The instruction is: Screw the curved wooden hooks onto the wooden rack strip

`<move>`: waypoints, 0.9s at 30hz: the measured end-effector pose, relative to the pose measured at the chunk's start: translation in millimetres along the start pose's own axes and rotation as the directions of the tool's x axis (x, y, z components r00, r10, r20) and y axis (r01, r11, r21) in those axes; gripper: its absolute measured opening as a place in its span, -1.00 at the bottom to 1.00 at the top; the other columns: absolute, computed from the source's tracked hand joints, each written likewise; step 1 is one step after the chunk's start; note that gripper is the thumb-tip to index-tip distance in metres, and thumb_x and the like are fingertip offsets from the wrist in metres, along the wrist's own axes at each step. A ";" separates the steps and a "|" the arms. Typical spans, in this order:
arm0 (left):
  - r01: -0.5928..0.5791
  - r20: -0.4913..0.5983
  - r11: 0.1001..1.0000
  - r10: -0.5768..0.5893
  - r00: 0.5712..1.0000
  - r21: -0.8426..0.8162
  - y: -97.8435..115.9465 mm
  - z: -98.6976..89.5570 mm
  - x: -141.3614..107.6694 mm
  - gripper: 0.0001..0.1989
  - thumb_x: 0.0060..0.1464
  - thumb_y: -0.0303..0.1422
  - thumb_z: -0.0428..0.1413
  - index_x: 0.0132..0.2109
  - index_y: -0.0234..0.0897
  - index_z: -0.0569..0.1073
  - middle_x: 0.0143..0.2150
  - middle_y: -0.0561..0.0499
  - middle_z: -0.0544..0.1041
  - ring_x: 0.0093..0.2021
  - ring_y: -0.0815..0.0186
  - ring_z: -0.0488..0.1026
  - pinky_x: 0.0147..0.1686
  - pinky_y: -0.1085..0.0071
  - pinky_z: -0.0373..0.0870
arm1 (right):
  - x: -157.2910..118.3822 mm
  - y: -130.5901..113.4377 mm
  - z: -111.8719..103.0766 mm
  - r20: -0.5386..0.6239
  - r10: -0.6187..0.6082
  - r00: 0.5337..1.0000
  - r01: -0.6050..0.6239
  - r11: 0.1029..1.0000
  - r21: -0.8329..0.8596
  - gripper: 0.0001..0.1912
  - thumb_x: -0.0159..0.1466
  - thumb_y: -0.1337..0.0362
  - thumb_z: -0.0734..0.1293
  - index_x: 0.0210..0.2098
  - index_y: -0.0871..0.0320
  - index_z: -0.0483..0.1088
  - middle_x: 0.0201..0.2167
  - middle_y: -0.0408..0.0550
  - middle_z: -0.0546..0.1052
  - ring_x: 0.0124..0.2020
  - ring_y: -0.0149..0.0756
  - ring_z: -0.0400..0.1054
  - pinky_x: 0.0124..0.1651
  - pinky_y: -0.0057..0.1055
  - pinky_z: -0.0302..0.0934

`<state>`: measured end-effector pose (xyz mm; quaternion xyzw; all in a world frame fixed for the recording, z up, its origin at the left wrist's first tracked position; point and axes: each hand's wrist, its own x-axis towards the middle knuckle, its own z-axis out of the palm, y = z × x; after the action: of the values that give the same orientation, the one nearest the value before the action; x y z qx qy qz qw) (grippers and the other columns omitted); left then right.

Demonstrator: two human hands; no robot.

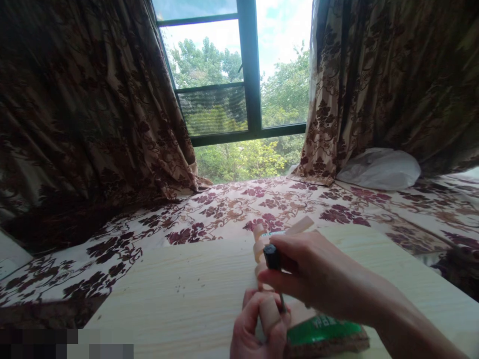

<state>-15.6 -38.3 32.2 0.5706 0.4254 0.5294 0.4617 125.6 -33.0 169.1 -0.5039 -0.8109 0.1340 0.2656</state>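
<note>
My right hand [314,264] is closed around the black handle of a screwdriver [272,257]. Its thin metal shaft points down to the fingers of my left hand [249,321]. Those left fingers are curled around a small pale wooden piece [269,311], close to the screwdriver's tip; whether there is a screw under the tip is hidden. Beyond the left hand, a row of curved light wooden pieces [259,249] runs away from me, with a flat wooden strip [301,224] at its far end. Beneath my right wrist lies a green packet [325,329] with white lettering.
A pale wooden board [179,284] carries the work, with small dark specks on its left part. It rests on a flower-patterned cloth [224,209]. A white plastic bag [379,169] lies at the back right, by the curtain [325,109]. Behind is a window [254,99].
</note>
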 end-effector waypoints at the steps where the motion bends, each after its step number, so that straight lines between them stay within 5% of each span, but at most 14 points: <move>1: 0.007 0.006 1.000 -0.007 1.000 0.009 5.1 -0.6 0.3 -0.75 -0.09 -0.13 0.17 -0.43 -0.23 0.46 -0.35 0.01 0.43 -0.33 0.30 0.38 -0.28 0.43 0.32 | 0.0 1.0 -0.6 -0.004 -0.006 1.000 0.006 1.000 0.001 -0.76 0.21 0.12 0.27 -0.49 0.14 0.27 -0.58 -0.22 0.29 -0.55 -0.46 0.06 -0.50 -0.47 -0.10; 6: 0.078 0.053 0.997 -0.077 0.996 -0.008 18.0 -2.9 0.0 -0.82 -0.11 -0.21 0.18 -0.40 -0.22 0.46 -0.35 0.04 0.41 -0.28 0.26 0.41 -0.24 0.42 0.33 | -4.1 -2.8 -7.5 0.092 -0.128 0.988 0.120 0.989 0.088 -0.93 0.19 0.28 0.27 -0.42 0.12 0.35 -0.51 -0.21 0.36 -0.49 -0.47 0.12 -0.45 -0.48 -0.06; 14: -0.018 0.085 1.000 0.018 0.996 -0.001 23.6 -4.3 -1.5 -0.85 -0.10 -0.28 0.20 -0.34 -0.22 0.46 -0.29 0.02 0.45 -0.23 0.27 0.41 -0.14 0.40 0.29 | -1.1 1.3 -5.8 0.039 0.025 0.999 -0.026 0.999 0.042 -0.71 0.23 0.13 0.26 -0.53 0.16 0.28 -0.60 -0.19 0.30 -0.54 -0.47 0.08 -0.51 -0.46 -0.13; 27: 0.055 0.035 0.998 -0.054 0.998 -0.020 17.6 -1.1 -2.6 -0.86 -0.10 -0.26 0.20 -0.38 -0.23 0.47 -0.30 0.03 0.45 -0.27 0.30 0.41 -0.25 0.44 0.33 | -3.8 -0.5 -9.7 0.084 0.014 0.996 -0.018 0.999 0.046 -0.73 0.23 0.15 0.25 -0.53 0.17 0.29 -0.57 -0.17 0.32 -0.54 -0.46 0.09 -0.51 -0.46 -0.11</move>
<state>-16.9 -44.4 48.9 0.5630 0.4271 0.5112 0.4892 132.1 -37.1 176.2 -0.4982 -0.8138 0.1759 0.2421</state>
